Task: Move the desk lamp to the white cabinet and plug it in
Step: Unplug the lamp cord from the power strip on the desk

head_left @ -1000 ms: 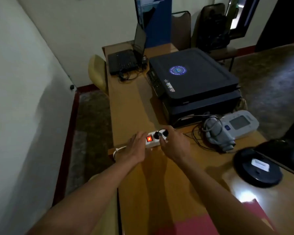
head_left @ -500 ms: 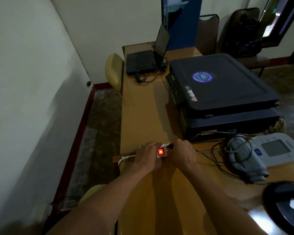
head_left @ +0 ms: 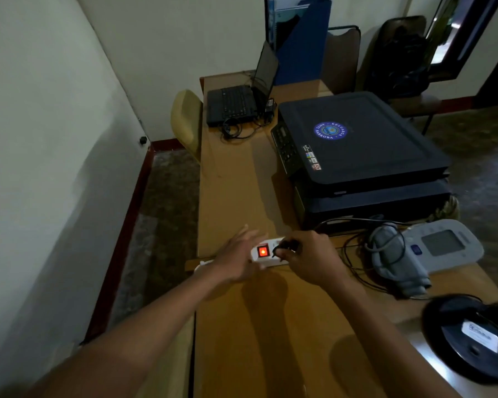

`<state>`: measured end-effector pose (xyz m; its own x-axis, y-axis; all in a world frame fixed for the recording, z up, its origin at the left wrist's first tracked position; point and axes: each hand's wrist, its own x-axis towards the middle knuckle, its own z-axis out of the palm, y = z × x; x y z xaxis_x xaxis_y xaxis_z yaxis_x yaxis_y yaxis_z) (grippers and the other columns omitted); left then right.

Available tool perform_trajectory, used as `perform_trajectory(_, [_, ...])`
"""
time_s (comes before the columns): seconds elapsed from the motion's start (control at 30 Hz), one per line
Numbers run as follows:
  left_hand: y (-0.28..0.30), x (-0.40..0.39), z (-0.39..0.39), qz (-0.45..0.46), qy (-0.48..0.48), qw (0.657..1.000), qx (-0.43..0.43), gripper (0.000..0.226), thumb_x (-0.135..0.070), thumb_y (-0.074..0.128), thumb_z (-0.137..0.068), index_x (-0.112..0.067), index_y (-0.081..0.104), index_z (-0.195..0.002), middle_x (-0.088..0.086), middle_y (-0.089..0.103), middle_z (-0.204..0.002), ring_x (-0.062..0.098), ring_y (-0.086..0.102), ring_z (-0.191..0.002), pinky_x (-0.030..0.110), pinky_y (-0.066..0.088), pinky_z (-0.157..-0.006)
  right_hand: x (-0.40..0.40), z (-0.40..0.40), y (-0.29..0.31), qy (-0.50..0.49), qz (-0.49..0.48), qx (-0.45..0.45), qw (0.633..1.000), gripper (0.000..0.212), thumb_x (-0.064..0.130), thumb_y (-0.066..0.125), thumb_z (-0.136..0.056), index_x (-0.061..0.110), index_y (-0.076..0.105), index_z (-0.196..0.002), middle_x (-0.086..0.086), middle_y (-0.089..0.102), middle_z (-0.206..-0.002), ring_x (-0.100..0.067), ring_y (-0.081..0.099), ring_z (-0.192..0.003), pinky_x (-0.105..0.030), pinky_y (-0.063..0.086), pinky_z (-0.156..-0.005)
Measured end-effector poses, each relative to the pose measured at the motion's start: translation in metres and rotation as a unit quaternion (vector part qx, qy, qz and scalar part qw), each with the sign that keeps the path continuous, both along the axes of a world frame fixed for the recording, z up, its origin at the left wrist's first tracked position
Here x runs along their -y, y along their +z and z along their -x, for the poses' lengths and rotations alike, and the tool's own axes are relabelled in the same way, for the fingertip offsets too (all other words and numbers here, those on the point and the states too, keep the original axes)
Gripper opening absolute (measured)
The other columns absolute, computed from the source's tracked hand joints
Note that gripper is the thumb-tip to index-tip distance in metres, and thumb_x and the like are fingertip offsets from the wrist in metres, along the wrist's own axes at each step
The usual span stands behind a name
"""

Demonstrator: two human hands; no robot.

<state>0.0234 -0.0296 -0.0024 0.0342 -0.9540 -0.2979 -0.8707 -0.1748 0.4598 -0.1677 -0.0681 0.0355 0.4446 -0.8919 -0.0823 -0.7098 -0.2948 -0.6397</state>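
Observation:
A white power strip with a glowing red switch lies on the wooden desk. My right hand is shut on a black plug at the strip's socket. My left hand rests flat on the strip's left end, fingers spread. The desk lamp's round black base with a white label sits at the lower right; its black cord runs across the desk toward the plug. The lamp's upper part is out of frame. No white cabinet is in view.
A large dark printer fills the desk's right side. A grey blood pressure monitor with its cuff lies beside it. A laptop stands at the far end. A yellow chair and white wall are on the left.
The view has shifted, bringing the lamp base back in. My left hand's fingers have spread flat on the strip, and the black plug now shows in my right hand's fingers.

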Motion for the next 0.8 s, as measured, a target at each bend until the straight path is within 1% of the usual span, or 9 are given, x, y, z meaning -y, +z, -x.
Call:
perform_trajectory(0.07, [0.015,-0.012,-0.002,0.033,-0.01,0.996,-0.086,0.065,-0.015,0.069,-0.088,-0.033,0.045,-0.145,0.0,0.04,-0.156,0.024,0.028,-0.148,0.05,0.031,-0.118,-0.011,0.015,0.002,0.04,-0.019,-0.002,0.999,0.021,0.033,0.07,-0.09,0.024,0.071,-0.109,0.0,0.071,-0.101,-0.009,0.063,-0.077,-0.018,0.045,-0.056])
perform_trajectory(0.13, [0.033,-0.025,0.004,0.041,-0.02,0.987,-0.155,0.051,-0.032,0.071,-0.087,-0.037,0.056,-0.135,-0.004,0.052,-0.145,0.015,0.046,-0.133,0.033,0.047,-0.103,-0.025,0.028,0.004,0.074,-0.047,0.004,0.996,0.018,0.031,0.067,-0.092,0.026,0.069,-0.11,0.003,0.071,-0.102,-0.01,0.064,-0.084,-0.024,0.05,-0.064])
perform_trajectory(0.2, [0.051,-0.037,0.016,0.015,-0.053,0.985,-0.166,0.057,-0.054,0.074,-0.077,-0.046,0.057,-0.131,-0.013,0.053,-0.144,0.003,0.044,-0.128,0.022,0.04,-0.095,-0.039,0.04,0.006,0.09,-0.056,0.009,0.994,0.016,0.029,0.067,-0.093,0.028,0.069,-0.108,0.01,0.07,-0.101,-0.006,0.063,-0.086,-0.025,0.051,-0.067])
perform_trajectory(0.27, [0.06,-0.045,0.031,-0.013,-0.08,0.984,-0.158,0.065,-0.063,0.076,-0.068,-0.049,0.056,-0.128,-0.02,0.056,-0.14,-0.003,0.045,-0.125,0.023,0.036,-0.096,-0.053,0.049,0.008,0.094,-0.061,0.016,0.994,0.017,0.026,0.068,-0.093,0.027,0.069,-0.109,0.013,0.068,-0.101,0.003,0.058,-0.072,-0.02,0.047,-0.06])
perform_trajectory(0.37, [0.057,-0.056,0.049,-0.016,-0.103,0.985,-0.139,0.065,-0.05,0.083,-0.067,-0.044,0.059,-0.128,-0.022,0.065,-0.126,-0.014,0.051,-0.107,0.017,0.036,-0.087,-0.071,0.06,0.014,0.079,-0.086,0.034,0.993,0.02,0.021,0.067,-0.094,0.025,0.067,-0.113,0.006,0.068,-0.102,0.003,0.055,-0.065,-0.021,0.048,-0.054])
perform_trajectory(0.47, [0.055,-0.065,0.065,-0.003,-0.108,0.985,-0.137,0.06,-0.045,0.086,-0.066,-0.044,0.062,-0.121,-0.036,0.064,-0.099,-0.027,0.049,-0.091,0.013,0.036,-0.078,-0.088,0.074,0.022,0.055,-0.101,0.041,0.993,0.02,0.016,0.066,-0.094,0.024,0.067,-0.113,0.003,0.069,-0.097,0.001,0.056,-0.064,-0.028,0.052,-0.057])
perform_trajectory(0.6, [0.058,-0.071,0.086,-0.005,-0.122,0.982,-0.145,0.046,-0.04,0.086,-0.067,-0.043,0.069,-0.109,-0.023,0.072,-0.099,-0.012,0.062,-0.096,0.02,0.048,-0.079,-0.109,0.096,0.031,0.012,-0.123,0.084,0.989,0.022,0.016,0.067,-0.094,0.026,0.064,-0.113,0.001,0.071,-0.089,-0.006,0.064,-0.069,-0.04,0.059,-0.063])
perform_trajectory(0.7, [0.059,-0.078,0.1,-0.024,-0.124,0.98,-0.157,0.044,-0.038,0.082,-0.074,-0.042,0.067,-0.116,-0.018,0.072,-0.1,-0.002,0.066,-0.096,0.029,0.054,-0.082,-0.121,0.116,0.03,-0.026,-0.144,0.126,0.981,0.026,0.018,0.067,-0.094,0.033,0.058,-0.112,0.001,0.073,-0.087,-0.015,0.07,-0.074,-0.042,0.059,-0.064])
perform_trajectory(0.8, [0.056,-0.083,0.109,-0.05,-0.12,0.98,-0.153,0.046,-0.033,0.081,-0.079,-0.038,0.065,-0.122,-0.016,0.071,-0.101,0.005,0.066,-0.102,0.034,0.053,-0.089,-0.127,0.14,0.017,-0.146,-0.122,0.154,0.97,0.019,0.028,0.07,-0.091,0.037,0.058,-0.102,0.005,0.072,-0.086,-0.015,0.07,-0.075,-0.042,0.06,-0.063])
